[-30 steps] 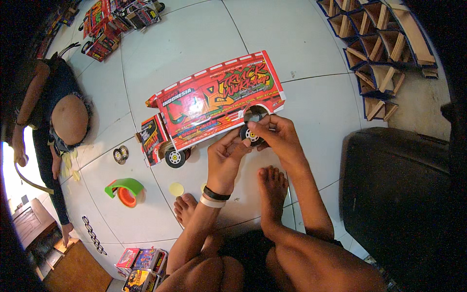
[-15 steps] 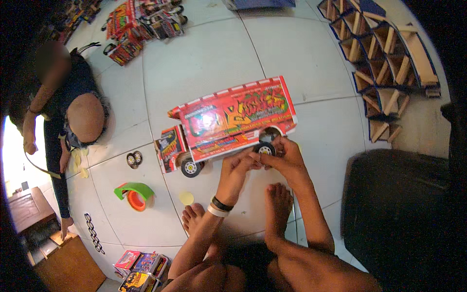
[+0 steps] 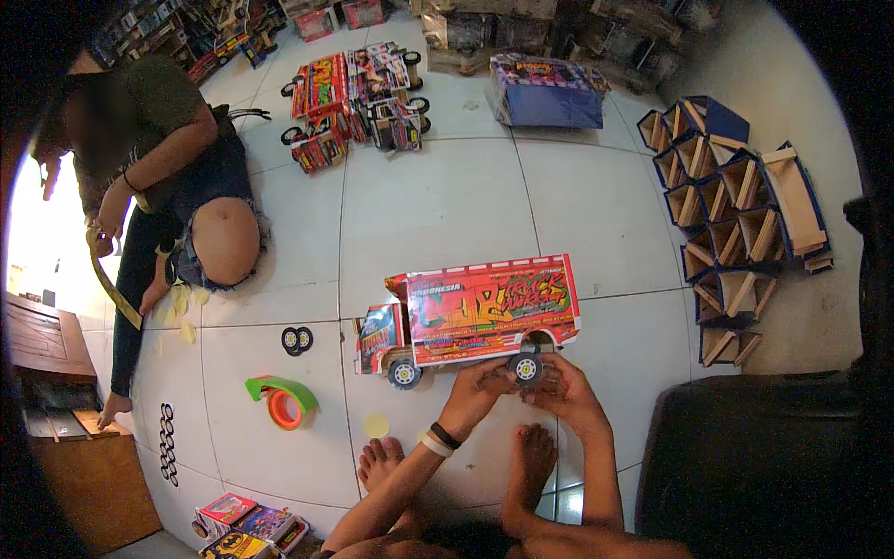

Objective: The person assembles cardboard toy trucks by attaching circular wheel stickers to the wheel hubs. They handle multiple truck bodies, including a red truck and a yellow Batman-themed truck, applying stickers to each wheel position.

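Observation:
A red toy truck point(image 3: 494, 307) with bright printed sides lies on the white tiled floor before me, its cab to the left. Its front wheel point(image 3: 404, 374) is in place under the cab. At the rear wheel arch is a black wheel point(image 3: 526, 369) with a pale hub. My left hand point(image 3: 477, 391) grips that wheel from the left, fingers closed at its edge. My right hand point(image 3: 566, 399) closes on it from the right and below. Whether the wheel is joined to the axle is hidden.
Left of the truck lie two loose wheels point(image 3: 297, 341) and a green-and-orange tape dispenser point(image 3: 284, 405). More toy trucks point(image 3: 349, 102) stand farther off. Blue-and-wood pieces point(image 3: 726, 210) are stacked at right, above a black chair-like object point(image 3: 745, 456). A co-worker point(image 3: 158, 177) sits at left holding a yellowish strip.
The view has tilted up, so the truck and hands appear lower. My right fingers have moved from above the rear wheel to its right side. The co-worker's hands have shifted.

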